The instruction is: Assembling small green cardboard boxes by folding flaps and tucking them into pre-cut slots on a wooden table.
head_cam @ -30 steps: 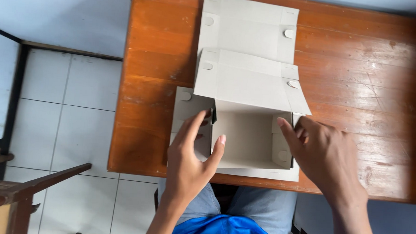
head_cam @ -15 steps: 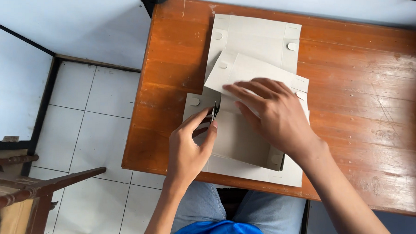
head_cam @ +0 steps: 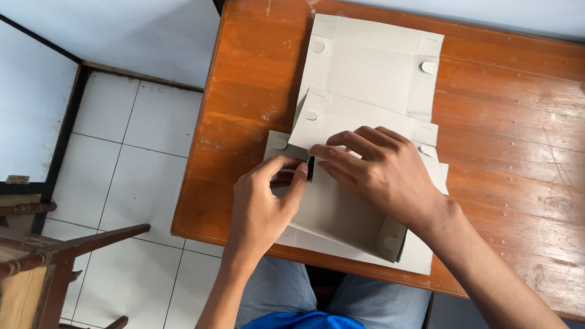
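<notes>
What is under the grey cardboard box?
The grey cardboard box lies on the wooden table. Both hands, left hand and right hand, press on it, hiding part of the inside.

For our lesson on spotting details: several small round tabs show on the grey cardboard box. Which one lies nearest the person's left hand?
The round tab at the near left corner flap, just above the left hand. The other tabs sit farther up the cardboard box or on its right side.

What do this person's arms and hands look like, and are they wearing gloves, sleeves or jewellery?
Both arms are bare up to where the picture cuts them off: no sleeves show. The left hand and right hand wear no gloves, and no rings, watch or bracelet can be seen. Fingernails are short and plain.
</notes>
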